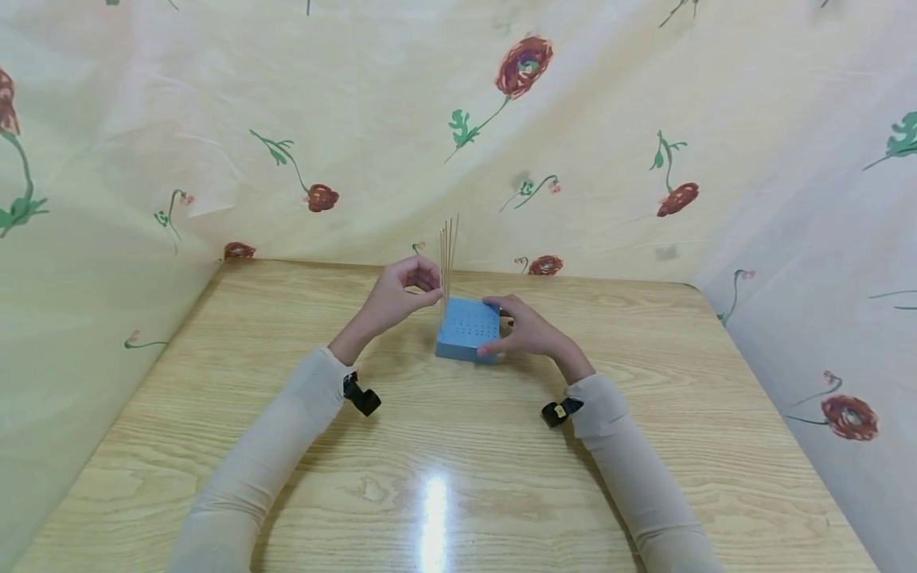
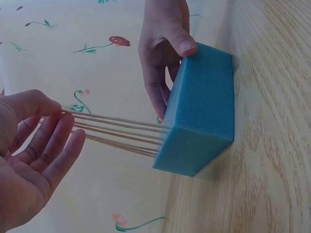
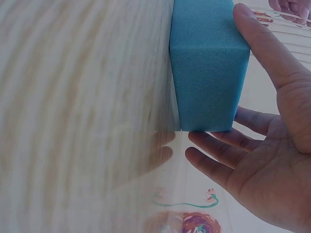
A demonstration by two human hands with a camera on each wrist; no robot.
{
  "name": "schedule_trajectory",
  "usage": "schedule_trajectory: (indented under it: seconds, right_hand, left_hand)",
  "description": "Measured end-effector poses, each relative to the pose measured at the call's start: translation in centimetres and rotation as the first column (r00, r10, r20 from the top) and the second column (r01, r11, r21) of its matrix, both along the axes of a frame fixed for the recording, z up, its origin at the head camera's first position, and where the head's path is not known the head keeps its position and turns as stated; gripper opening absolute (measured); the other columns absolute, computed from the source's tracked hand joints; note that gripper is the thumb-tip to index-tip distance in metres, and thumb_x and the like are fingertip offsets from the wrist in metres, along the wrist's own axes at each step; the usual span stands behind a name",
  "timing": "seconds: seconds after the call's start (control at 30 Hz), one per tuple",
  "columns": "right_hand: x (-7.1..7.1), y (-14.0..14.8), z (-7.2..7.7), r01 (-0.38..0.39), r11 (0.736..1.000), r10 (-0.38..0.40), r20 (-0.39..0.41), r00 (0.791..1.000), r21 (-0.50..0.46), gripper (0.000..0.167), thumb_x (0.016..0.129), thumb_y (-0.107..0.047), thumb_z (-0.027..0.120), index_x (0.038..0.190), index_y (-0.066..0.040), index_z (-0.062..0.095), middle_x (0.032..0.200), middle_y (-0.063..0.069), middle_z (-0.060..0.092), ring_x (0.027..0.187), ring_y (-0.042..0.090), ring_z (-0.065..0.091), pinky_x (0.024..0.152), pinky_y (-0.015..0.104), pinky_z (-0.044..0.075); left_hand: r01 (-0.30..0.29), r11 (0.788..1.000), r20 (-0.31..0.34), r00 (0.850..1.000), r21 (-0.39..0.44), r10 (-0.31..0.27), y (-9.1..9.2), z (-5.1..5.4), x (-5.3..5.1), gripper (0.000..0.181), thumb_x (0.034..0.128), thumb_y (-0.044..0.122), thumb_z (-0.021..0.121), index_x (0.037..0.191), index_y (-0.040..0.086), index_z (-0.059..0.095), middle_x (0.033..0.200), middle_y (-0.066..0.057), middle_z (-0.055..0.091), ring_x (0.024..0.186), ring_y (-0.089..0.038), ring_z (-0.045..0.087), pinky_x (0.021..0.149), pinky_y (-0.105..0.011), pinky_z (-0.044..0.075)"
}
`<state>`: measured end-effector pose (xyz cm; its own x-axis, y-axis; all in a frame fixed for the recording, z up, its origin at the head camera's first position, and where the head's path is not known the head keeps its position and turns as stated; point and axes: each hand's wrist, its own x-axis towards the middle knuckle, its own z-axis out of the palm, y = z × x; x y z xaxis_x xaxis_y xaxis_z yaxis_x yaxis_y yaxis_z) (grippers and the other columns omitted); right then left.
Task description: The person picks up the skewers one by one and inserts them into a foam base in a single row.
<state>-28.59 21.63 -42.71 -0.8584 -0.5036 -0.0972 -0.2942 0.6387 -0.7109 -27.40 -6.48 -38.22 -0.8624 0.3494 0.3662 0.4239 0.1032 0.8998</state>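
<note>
A blue foam block (image 1: 466, 350), its top dotted with rows of small holes, lies on the table towards the back. Several thin wooden sticks (image 2: 116, 119) stand upright in a row along its left side. My left hand (image 1: 403, 291) is left of the block, and its thumb and forefinger pinch one stick partway up; the other fingers are loosely bent. On the block's right side, my right hand (image 1: 528, 328) grips it, thumb on the near top edge and fingers round the far side. The sticks' lower ends are hidden inside the foam.
A light wood-grain table (image 1: 358, 493) spreads under both arms. Cloth printed with flowers (image 1: 401, 119) hangs behind it and along both sides, close beyond the block. Black wrist cameras (image 1: 367, 400) sit on both wrists.
</note>
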Motion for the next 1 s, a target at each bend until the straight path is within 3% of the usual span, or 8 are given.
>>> schedule_trajectory:
  seconds: [0.2, 1.0]
  right_hand:
    - [0.03, -0.03, 0.05, -0.003, 1.0, 0.003, -0.012, 1.0, 0.002, 0.1, 0.078, -0.032, 0.091, 0.157, -0.008, 0.035, 0.152, 0.02, 0.041, 0.141, 0.043, 0.043, 0.116, 0.057, 0.041]
    - [0.23, -0.19, 0.43, -0.004, 1.0, 0.004, 0.002, 1.0, -0.015, 0.1, 0.079, -0.029, 0.09, 0.157, -0.005, 0.034, 0.151, 0.021, 0.04, 0.141, 0.045, 0.041, 0.115, 0.058, 0.041]
  left_hand:
    - [-0.051, 0.999, -0.01, 0.999, -0.008, 0.051, 0.13, -0.05, 0.2, 0.016, 0.0889, 0.001, 0.076, 0.103, -0.004, 0.069, 0.097, -0.019, 0.071, 0.083, -0.013, 0.066, 0.077, -0.02, 0.056]
    - [-0.092, 0.996, -0.067, 0.994, -0.014, 0.091, 0.71, -0.26, 0.6, 0.011, 0.0866, -0.005, 0.074, 0.097, -0.003, 0.069, 0.09, -0.018, 0.071, 0.079, -0.01, 0.066, 0.074, -0.023, 0.056]
